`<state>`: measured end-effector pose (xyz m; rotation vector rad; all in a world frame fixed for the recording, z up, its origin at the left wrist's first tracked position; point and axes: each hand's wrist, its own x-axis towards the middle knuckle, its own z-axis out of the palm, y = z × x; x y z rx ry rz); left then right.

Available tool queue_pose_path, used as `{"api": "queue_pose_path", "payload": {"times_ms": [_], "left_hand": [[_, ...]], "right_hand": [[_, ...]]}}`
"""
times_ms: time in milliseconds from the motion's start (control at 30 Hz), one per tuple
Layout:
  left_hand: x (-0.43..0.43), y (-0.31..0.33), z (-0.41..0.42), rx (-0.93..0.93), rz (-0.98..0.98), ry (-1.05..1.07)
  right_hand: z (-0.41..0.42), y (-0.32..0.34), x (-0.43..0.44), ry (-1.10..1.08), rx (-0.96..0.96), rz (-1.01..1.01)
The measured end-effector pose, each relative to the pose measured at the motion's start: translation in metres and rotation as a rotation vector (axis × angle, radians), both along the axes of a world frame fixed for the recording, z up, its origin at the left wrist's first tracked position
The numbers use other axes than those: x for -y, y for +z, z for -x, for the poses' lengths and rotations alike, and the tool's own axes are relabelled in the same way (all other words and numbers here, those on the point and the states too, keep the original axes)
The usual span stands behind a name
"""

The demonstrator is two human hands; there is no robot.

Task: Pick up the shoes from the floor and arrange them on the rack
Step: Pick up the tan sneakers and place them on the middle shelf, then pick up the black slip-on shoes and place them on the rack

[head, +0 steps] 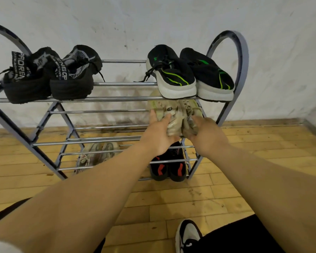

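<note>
Wood floor (226, 189): no loose shoes seen | rack (117, 98) part-filled | L hand (159, 137) + R hand (208, 137) grip beige pr (173, 114), mid shelf, right | likely nearly done

Both arms are extended forward and converge toward the centre. The left forearm (91, 194) rises from the lower left. The left hand (159, 136) is palm-down, with 2 visible fingers (153, 115) spread along the left beige shoe (164, 109) and the thumb hooked under it. The right forearm (274, 179) rises from the lower right. The right hand (206, 136) is back-up, its fingers curled over the right beige shoe (190, 107). The 2 hands are just beside each other, apart.
</note>
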<state>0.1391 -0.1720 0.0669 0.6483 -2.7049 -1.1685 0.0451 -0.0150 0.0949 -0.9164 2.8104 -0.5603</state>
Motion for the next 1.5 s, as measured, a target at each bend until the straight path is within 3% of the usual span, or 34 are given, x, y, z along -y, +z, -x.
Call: {"api": "queue_pose_path", "payload": {"times_ms": [267,367,467,567,633,700,867,1067,1267,1333,1500], "left_hand": [[0.01,0.002,0.001,0.062,0.013,-0.048],[0.0,0.019,-0.017,0.131,0.16,0.055],[-0.022,0.041,-0.043,0.189,0.354,0.17],[-0.043,0.068,-0.061,0.128,0.27,-0.008],[-0.063,0.098,-0.062,0.048,0.166,-0.156],[-0.091,0.126,-0.054,0.009,0.185,-0.299],[-0.191,0.166,-0.006,0.143,0.429,-0.748],[-0.318,0.111,0.027,0.387,0.67,-1.17],[-0.377,0.013,0.014,0.539,0.47,-1.232],[-0.389,-0.008,0.017,0.554,0.513,-1.278],[-0.396,-0.026,0.031,0.563,0.467,-1.254]], "right_hand": [[-0.005,0.019,-0.005,0.036,0.061,-0.058],[-0.014,0.043,-0.004,0.124,0.195,-0.25],[-0.023,0.085,-0.02,0.268,0.213,-0.479],[-0.022,0.129,-0.058,0.298,0.353,-0.581],[-0.016,0.143,-0.097,0.267,0.388,-0.529],[-0.009,0.141,-0.142,0.189,0.362,-0.457],[-0.005,0.088,-0.272,-0.115,0.505,-0.328],[-0.04,-0.044,-0.418,-0.522,0.767,-0.216],[-0.117,-0.195,-0.522,-0.972,0.88,-0.178],[-0.148,-0.24,-0.545,-1.088,0.928,-0.186],[-0.187,-0.28,-0.551,-1.136,0.773,-0.279]]}}
